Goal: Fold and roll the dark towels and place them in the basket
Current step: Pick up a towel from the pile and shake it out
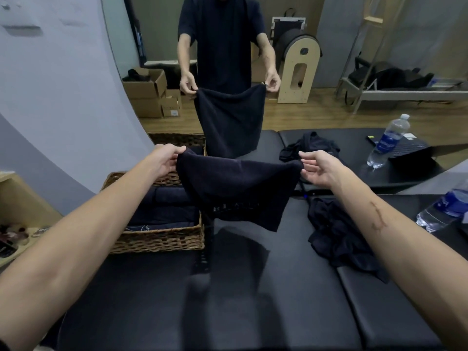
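Note:
A dark towel (235,191) hangs in the air above the black padded table (228,300). My left hand (164,159) pinches its upper left corner, and my right hand (316,168) pinches its upper right corner. The towel droops between them, its lower edge just above the table. Left of it stands a wicker basket (157,240) with folded dark towels (164,211) lying inside. A crumpled heap of dark towels (336,236) rests on the table under my right forearm.
A mirror straight ahead reflects me, the towel and the basket. A water bottle (443,211) lies at the table's right edge. A wooden shelf (15,211) with small items stands on the left. Cardboard boxes appear in the mirror.

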